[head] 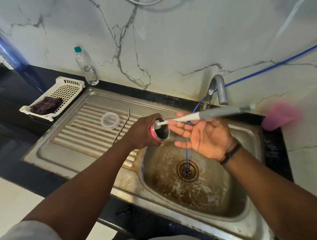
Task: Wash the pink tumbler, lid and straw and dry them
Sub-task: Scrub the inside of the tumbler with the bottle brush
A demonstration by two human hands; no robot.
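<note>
Lid and straw wait on the drainboard. My left hand grips the tumbler over the sink's left rim, brush at its mouth; my right hand lies open-palmed beneath the handle. I'm scrubbing; next I regrip the brush.

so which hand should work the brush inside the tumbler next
Right. The left hand already grips the tumbler, while the open right hand sits beneath the brush handle, ready to close on it.

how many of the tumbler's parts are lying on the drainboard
2: the clear lid lies on the ribbed drainboard, the metal straw just right of it. The tumbler itself is in the left hand.
</note>
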